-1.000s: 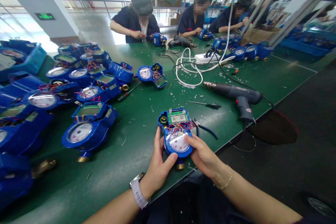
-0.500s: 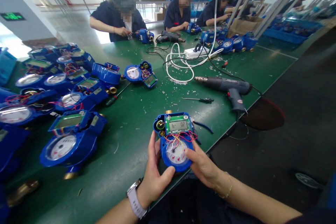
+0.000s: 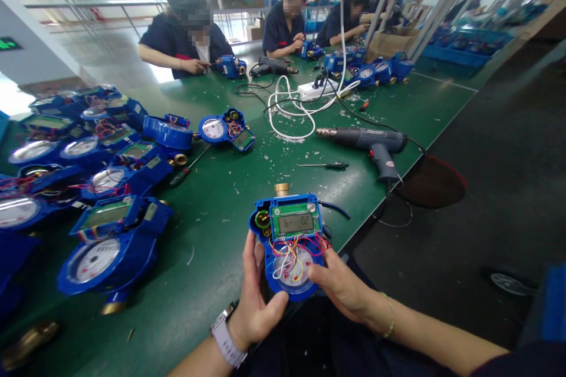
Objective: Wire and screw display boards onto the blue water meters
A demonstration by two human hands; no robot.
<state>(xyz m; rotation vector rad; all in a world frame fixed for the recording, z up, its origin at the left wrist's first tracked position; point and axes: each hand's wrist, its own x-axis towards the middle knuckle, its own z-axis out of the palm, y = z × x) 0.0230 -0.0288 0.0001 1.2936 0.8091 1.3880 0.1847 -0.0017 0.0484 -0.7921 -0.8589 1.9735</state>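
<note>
A blue water meter (image 3: pixel 294 290) is held between both hands at the table's front edge, its housing uncovered. My left hand (image 3: pixel 256 300) grips its left side, thumb near the lower rim. On the other side my right hand (image 3: pixel 342 283) is wrapped round the meter, thumb on the clear dial cover. Red, yellow and white wires lie loose across the dial. Above them a small LCD (image 3: pixel 296 223) on a green circuit board shows digits. A brass fitting (image 3: pixel 281 189) sticks out at the far end. Just behind the meter lies a tool with a blue handle (image 3: pixel 336 208), partly hidden.
Several blue meters (image 3: pixel 95 259) crowd the left of the green table. A heat gun (image 3: pixel 367 140) lies at the right edge, near a screwdriver (image 3: pixel 329 165). A white power strip (image 3: pixel 316 90) with looped cables sits farther back. Co-workers (image 3: pixel 186 41) sit across the table.
The meter has been drawn slightly nearer and tilted up, so its display reads more clearly and more of the brass fitting shows. Both hands stay on it. The view has shifted slightly.
</note>
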